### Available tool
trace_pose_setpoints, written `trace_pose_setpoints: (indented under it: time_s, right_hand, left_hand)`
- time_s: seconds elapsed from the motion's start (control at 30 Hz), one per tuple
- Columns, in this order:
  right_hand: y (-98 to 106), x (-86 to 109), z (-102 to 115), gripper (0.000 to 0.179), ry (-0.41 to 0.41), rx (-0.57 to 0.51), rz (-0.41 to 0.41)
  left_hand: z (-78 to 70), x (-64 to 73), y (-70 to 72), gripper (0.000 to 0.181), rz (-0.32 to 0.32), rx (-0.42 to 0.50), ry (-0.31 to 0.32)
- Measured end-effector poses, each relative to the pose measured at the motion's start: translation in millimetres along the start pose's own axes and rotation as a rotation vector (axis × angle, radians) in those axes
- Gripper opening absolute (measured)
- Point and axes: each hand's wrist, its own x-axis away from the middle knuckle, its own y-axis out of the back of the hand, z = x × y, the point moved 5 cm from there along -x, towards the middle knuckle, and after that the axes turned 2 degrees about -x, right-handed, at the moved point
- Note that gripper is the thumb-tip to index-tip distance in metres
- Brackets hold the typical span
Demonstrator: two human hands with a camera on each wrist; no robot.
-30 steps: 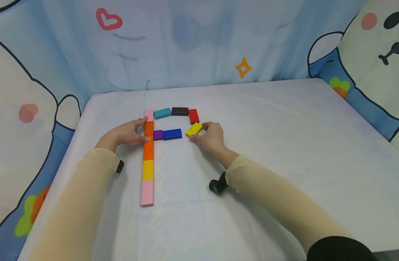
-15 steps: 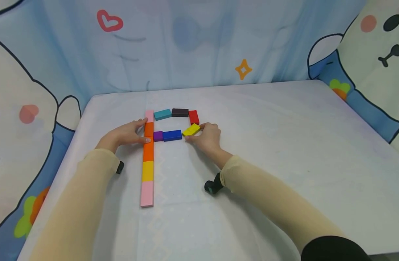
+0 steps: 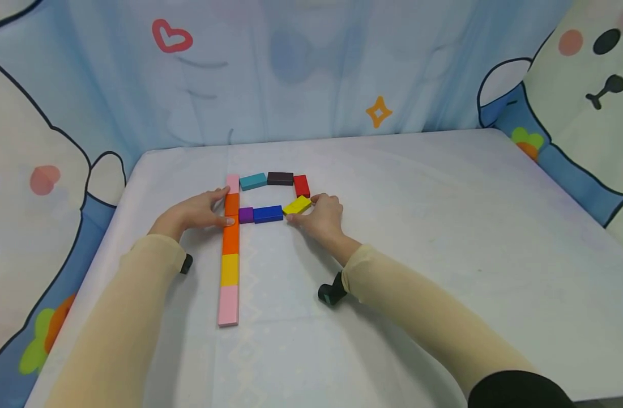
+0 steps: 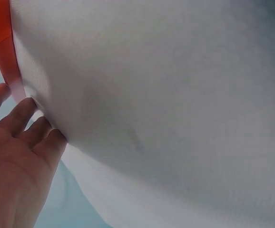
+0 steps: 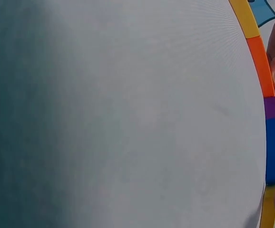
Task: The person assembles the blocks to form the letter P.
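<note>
In the head view my right hand [image 3: 324,220] pinches a slanted yellow block [image 3: 297,205] between thumb and fingers. That block touches or nearly touches the blue block [image 3: 268,214] at its left and the red block [image 3: 302,185] above. A purple block [image 3: 246,215] joins the blue one to a vertical column. My left hand [image 3: 191,211] rests against this column, thumb on the lower orange block [image 3: 230,238], fingertips by the upper orange block [image 3: 232,203] and pink block [image 3: 233,182]. In the left wrist view its fingers [image 4: 21,114] are fairly straight.
Teal [image 3: 253,181] and black [image 3: 280,178] blocks run along the top from the column toward the red one. A larger yellow block [image 3: 230,269] and pink block [image 3: 228,305] form the column's lower end. White cloth covers the table [image 3: 444,243]; a printed curtain [image 3: 301,68] hangs behind.
My right hand has moved the yellow block left, up to the end of the blue block. The left hand keeps its place at the column.
</note>
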Motion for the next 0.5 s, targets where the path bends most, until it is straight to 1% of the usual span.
trace_pose_setpoints:
  time_s: [0.13,0.3,0.4,0.5]
  right_hand:
    - [2,-1.5,-1,0.075,0.002,-0.026,0.015]
    - [11,-0.9,-6,0.080,0.033,-0.067,0.092]
    - [24,1.8,-9,0.080,0.100,-0.098,0.143]
    - [44,5.1,-14,0.073,0.206,-0.164,0.194]
  left_hand:
    - [-0.9,-1.6,0.3,0.092,-0.002,0.000,-0.006]
    - [-0.4,-6.8,-2.0,0.092,0.006,0.005,-0.018]
    - [0.5,-10.2,-3.7,0.092,0.015,0.009,-0.031]
    - [3.5,-10.6,-5.9,0.092,0.020,0.009,-0.042]
